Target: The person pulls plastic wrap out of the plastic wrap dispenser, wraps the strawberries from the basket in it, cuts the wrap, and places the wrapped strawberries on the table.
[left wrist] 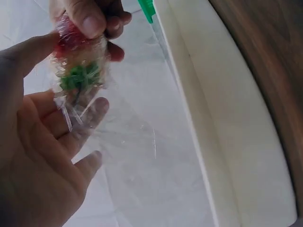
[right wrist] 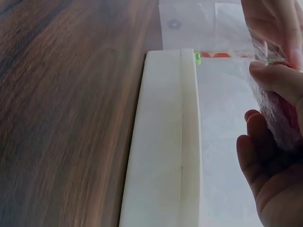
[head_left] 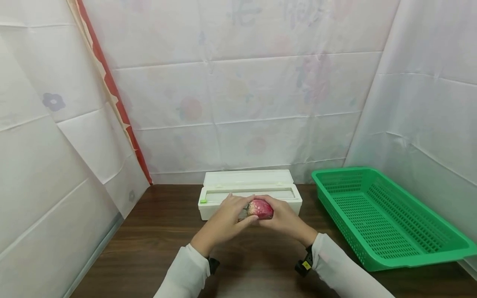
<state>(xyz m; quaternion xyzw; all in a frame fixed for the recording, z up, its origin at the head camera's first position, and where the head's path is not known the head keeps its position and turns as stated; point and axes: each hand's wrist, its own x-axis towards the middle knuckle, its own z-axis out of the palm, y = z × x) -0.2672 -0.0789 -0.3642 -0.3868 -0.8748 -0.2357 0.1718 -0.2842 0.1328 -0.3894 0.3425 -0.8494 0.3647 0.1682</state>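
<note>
A red strawberry with a pale, leafy green end is wrapped in crinkled clear plastic film. Both hands hold it up in front of a white cling film dispenser. My left hand has its thumb against the fruit and its fingers bent behind the leafy end, among loose film. My right hand grips the red end, thumb pressed on the film and fingers curled around the far side. In the right wrist view, film stretches from the fruit toward the left hand.
The dispenser's lid stands raised at the back, and a small green slider sits at its left end. To the right on the dark wooden table is a green plastic basket. White printed sheets hang around the table.
</note>
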